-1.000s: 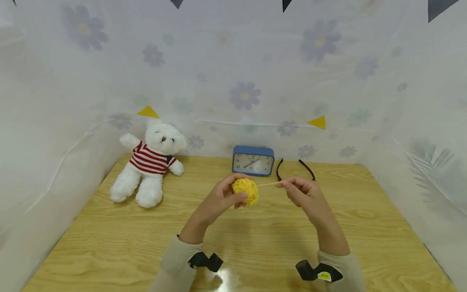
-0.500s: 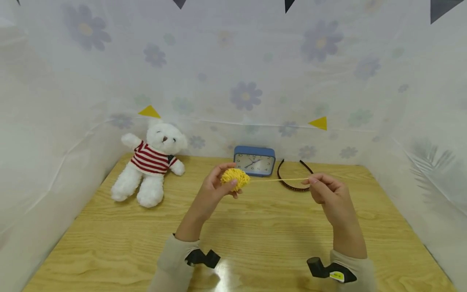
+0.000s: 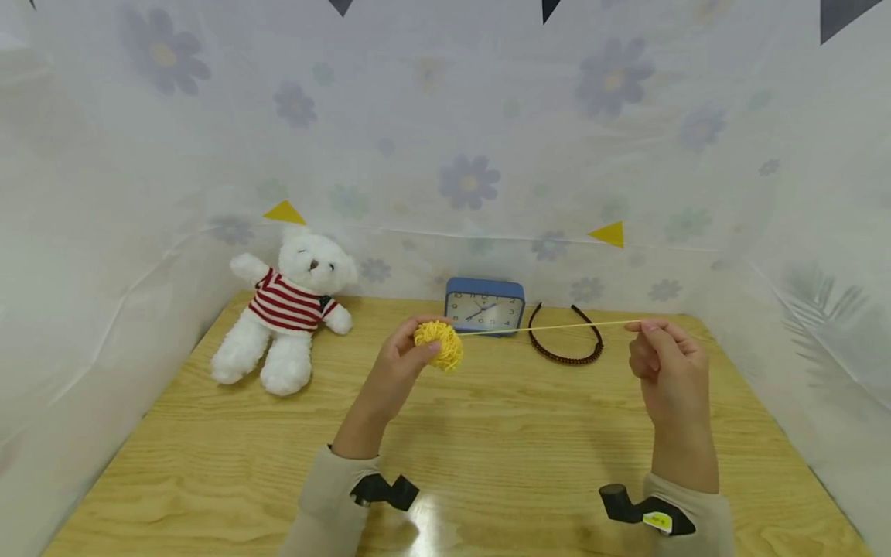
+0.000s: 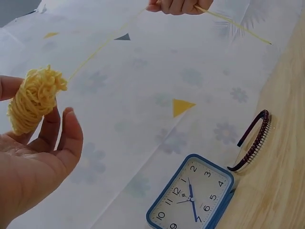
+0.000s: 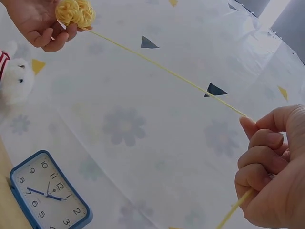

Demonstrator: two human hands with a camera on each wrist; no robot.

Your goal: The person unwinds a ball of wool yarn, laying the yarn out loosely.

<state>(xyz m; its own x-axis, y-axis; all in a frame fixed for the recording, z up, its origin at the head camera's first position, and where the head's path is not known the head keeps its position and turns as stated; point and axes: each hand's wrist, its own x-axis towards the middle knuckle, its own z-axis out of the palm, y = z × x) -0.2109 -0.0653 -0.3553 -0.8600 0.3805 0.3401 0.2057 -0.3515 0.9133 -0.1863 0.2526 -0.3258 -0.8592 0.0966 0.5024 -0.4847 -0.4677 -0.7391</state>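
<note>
My left hand point(image 3: 398, 367) holds a small ball of yellow yarn point(image 3: 440, 346) between thumb and fingers, above the table. A strand of yarn point(image 3: 550, 329) runs taut from the ball to my right hand point(image 3: 671, 371), where thumb and forefinger pinch it. The other fingers of that hand are curled, and in the right wrist view a loose yarn end point(image 5: 234, 208) hangs out below them. In the left wrist view the ball point(image 4: 35, 99) shows its wound loops, and the yarn's tail point(image 4: 238, 26) sticks out past the right hand.
A blue alarm clock point(image 3: 483, 307) stands at the back of the wooden table point(image 3: 515, 464). Right of it lies a dark beaded headband point(image 3: 567, 359). A white teddy bear point(image 3: 285, 305) in a striped shirt sits at the back left. Flower-patterned sheeting point(image 3: 390, 116) encloses the table.
My right hand has moved right and slightly up, drawing out a longer strand. The left hand has shifted a little left with the ball, which has turned in its fingers.
</note>
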